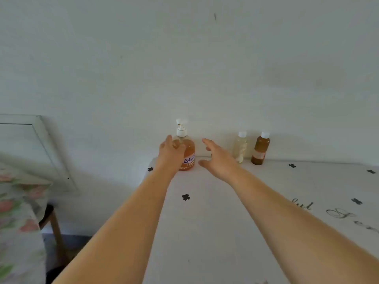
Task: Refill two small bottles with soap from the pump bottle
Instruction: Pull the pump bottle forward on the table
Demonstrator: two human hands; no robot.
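Two hands | left hand (170,155) grips pump bottle (189,153) | right hand (219,160) spread, beside it

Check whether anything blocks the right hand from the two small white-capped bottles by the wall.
Nothing visible does. The open right hand is over the white patterned tabletop, just left of the pale clear plastic bottle; the dark brown bottle stands beyond it.

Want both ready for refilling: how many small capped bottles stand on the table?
2. A pale bottle and a dark brown bottle stand side by side, to the right of the pump bottle. No others seem hidden.
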